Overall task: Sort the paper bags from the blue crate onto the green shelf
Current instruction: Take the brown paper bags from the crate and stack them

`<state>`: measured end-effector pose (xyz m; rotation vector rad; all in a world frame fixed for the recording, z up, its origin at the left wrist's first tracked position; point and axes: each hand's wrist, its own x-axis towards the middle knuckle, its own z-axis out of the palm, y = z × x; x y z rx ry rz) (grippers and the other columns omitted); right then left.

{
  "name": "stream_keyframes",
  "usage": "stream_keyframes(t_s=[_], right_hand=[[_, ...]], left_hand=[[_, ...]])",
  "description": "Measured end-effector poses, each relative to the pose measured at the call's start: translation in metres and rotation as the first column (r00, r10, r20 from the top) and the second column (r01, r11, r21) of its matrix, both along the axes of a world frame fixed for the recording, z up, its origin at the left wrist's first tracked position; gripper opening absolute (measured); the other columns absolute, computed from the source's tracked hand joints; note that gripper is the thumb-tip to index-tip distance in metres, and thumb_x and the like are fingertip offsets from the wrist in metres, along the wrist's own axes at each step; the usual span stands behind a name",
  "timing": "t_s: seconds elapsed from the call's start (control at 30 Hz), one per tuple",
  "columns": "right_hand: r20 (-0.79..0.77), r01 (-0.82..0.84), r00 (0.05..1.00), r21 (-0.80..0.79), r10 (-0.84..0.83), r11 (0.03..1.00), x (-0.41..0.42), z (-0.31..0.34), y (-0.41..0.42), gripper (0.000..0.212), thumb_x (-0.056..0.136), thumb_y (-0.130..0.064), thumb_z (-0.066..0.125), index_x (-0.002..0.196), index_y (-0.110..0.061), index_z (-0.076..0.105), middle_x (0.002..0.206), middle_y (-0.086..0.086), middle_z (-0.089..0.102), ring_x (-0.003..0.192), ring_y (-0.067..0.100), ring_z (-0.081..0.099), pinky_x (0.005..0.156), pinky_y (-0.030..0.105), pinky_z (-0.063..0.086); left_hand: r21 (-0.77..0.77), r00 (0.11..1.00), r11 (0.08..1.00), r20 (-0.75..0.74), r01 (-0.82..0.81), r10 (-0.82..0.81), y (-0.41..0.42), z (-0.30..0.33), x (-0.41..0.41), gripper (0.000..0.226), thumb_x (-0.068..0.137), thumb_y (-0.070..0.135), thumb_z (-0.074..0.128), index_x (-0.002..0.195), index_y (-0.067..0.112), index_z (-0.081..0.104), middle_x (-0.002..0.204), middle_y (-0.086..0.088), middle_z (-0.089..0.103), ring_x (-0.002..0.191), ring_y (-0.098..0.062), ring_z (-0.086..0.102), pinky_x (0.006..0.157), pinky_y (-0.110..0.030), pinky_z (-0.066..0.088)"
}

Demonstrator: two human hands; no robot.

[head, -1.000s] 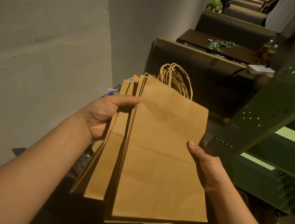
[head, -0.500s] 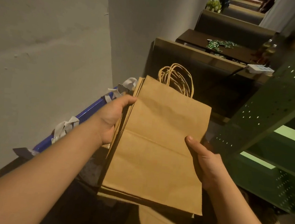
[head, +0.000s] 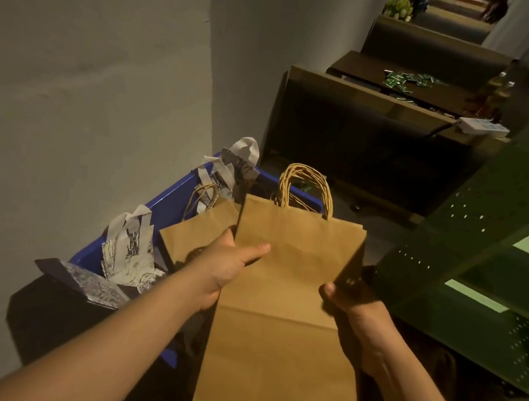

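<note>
A stack of flat brown paper bags (head: 283,312) with twisted paper handles is held over the blue crate (head: 168,202). My left hand (head: 223,270) grips its left edge, thumb on the front face. My right hand (head: 355,315) holds the right edge, fingers hidden behind the stack. A smaller brown bag (head: 197,233) stands in the crate behind my left hand, beside white patterned bags (head: 129,253). The green perforated shelf (head: 462,247) stands to the right.
A grey wall runs along the left, close behind the crate. Dark booth seats (head: 356,138) and a table (head: 402,84) with green packets lie ahead. A white power strip (head: 481,127) sits on a seat back near the shelf.
The stack has come down lower and squared up into one neat pile. The view has tipped down, so the blue crate and its other bags now show.
</note>
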<state>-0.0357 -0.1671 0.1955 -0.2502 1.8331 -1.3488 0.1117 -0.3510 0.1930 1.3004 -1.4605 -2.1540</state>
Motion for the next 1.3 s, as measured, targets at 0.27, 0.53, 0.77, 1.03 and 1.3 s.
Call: stream_keyframes(t_s=[0.27, 0.53, 0.77, 1.03, 1.3], right_hand=[[0.081, 0.142, 0.985, 0.124, -0.153, 0.982, -0.004, -0.016, 0.013, 0.031, 0.086, -0.022, 0.078, 0.084, 0.005, 0.062, 0.052, 0.005, 0.053, 0.052, 0.018, 0.048, 0.056, 0.032, 0.034], [0.132, 0.169, 0.973, 0.138, -0.187, 0.976, -0.007, -0.021, 0.025, 0.028, 0.086, -0.016, 0.074, 0.069, -0.001, 0.059, 0.039, 0.000, 0.048, 0.035, 0.013, 0.046, 0.053, 0.032, 0.032], [0.114, 0.205, 0.969, 0.121, -0.219, 0.971, -0.009, -0.027, 0.025, 0.027, 0.089, -0.017, 0.073, 0.074, 0.002, 0.063, 0.039, 0.000, 0.053, 0.051, 0.021, 0.049, 0.057, 0.033, 0.035], [0.138, 0.220, 0.963, 0.103, -0.233, 0.970, -0.008, -0.030, 0.022, 0.025, 0.088, -0.018, 0.073, 0.080, 0.005, 0.066, 0.044, 0.002, 0.058, 0.057, 0.023, 0.052, 0.058, 0.034, 0.035], [0.132, 0.202, 0.967, 0.118, -0.217, 0.972, -0.010, -0.033, 0.022, 0.028, 0.089, -0.017, 0.073, 0.071, 0.001, 0.061, 0.040, 0.001, 0.052, 0.050, 0.021, 0.047, 0.056, 0.033, 0.034]], left_hand=[[0.274, 0.810, 0.771, 0.051, -0.574, 0.585, -0.024, -0.041, 0.003, 0.030, 0.104, 0.036, 0.052, 0.116, 0.014, 0.068, 0.096, -0.009, 0.072, 0.085, -0.025, 0.069, 0.072, -0.039, 0.054], [0.119, 0.645, 0.639, 0.266, -0.760, 0.717, -0.046, -0.086, 0.011, 0.051, 0.106, 0.016, 0.038, 0.157, 0.018, 0.034, 0.130, -0.015, 0.052, 0.126, -0.040, 0.054, 0.100, -0.049, 0.051], [0.126, 0.711, 0.713, 0.303, -0.690, 0.634, -0.048, -0.091, 0.009, 0.004, 0.105, 0.013, 0.044, 0.103, 0.016, 0.045, 0.099, -0.015, 0.060, 0.093, -0.032, 0.059, 0.094, -0.048, 0.052], [0.098, 0.763, 0.805, 0.402, -0.585, 0.505, -0.099, -0.194, 0.023, 0.051, 0.076, 0.040, 0.072, 0.122, 0.021, 0.060, 0.114, -0.015, 0.069, 0.100, -0.040, 0.066, 0.086, -0.058, 0.058], [-0.030, 0.831, 0.891, 0.347, -0.453, 0.434, -0.082, -0.133, 0.008, 0.044, 0.088, 0.024, 0.072, 0.127, 0.019, 0.054, 0.112, -0.012, 0.070, 0.094, -0.032, 0.065, 0.080, -0.046, 0.058]])
